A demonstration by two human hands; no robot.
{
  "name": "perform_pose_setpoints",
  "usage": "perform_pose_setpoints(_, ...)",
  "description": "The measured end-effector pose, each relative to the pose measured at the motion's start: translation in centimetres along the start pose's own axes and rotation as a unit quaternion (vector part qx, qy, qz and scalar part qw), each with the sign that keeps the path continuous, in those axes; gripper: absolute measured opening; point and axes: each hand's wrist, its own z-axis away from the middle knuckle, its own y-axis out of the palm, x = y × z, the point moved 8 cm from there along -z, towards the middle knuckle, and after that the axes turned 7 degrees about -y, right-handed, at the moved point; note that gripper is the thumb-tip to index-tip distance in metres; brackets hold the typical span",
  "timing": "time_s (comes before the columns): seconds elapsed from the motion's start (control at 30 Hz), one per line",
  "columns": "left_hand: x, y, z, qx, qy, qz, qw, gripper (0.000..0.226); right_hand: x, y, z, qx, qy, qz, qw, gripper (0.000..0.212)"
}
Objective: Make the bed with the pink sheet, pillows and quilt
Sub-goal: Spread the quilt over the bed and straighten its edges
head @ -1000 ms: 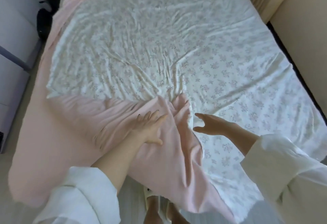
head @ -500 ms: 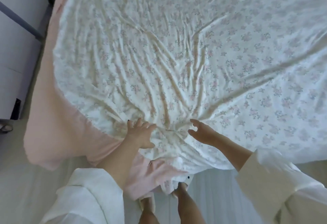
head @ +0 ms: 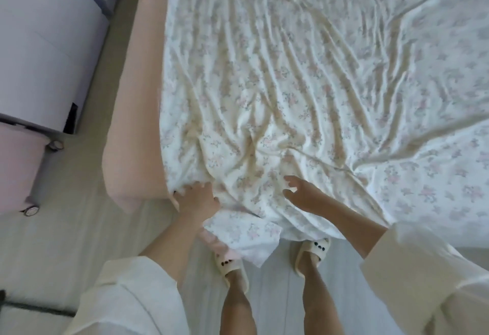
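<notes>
A white quilt with a small pink flower print lies creased over the bed. Beneath it the pink sheet covers the mattress and shows along the left side and at the near left corner. A corner of the quilt hangs over the foot edge between my arms. My left hand presses flat on the quilt's near left edge, fingers spread. My right hand hovers just over the quilt near the foot edge, its fingers relaxed and apart, holding nothing. No pillows are in view.
A white cabinet stands left of the bed. A pink wheeled unit sits at the left edge, below the cabinet. A strip of pale floor runs between them and the bed. My slippered feet stand at the foot.
The quilt has been drawn toward the foot and now covers the pink sheet that showed at the near end. Both hands have moved back to the foot edge, and the view has tilted down.
</notes>
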Motion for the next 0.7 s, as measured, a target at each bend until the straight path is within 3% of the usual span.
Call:
perform_pose_setpoints(0.1,8.8,3.0,-1.9,0.075,-0.096,0.029,0.992,0.061,3.2,3.9,-1.3,-0.002,0.007,-0.012,1.0,0.048)
perform_pose_setpoints(0.2,15.5,3.9,-3.5,0.043,-0.109,0.152,0.981,0.065,6.2,8.0,-3.0,0.002,0.006,-0.019,1.0,0.047)
perform_pose_setpoints(0.37,16.0,2.0,-5.5,-0.017,-0.102,0.336,0.936,0.062,9.2,11.7,-5.0,-0.018,0.008,-0.035,0.999,0.045)
perform_pose_setpoints(0.6,14.8,-0.2,-9.3,-0.11,-0.078,0.563,0.815,0.064,11.0,10.9,-6.8,-0.092,-0.025,-0.045,0.994,0.041)
perform_pose_setpoints(0.7,14.7,-0.6,-10.1,-0.106,-0.089,0.602,0.786,0.045,11.1,10.1,-7.5,-0.122,-0.035,-0.045,0.991,0.039)
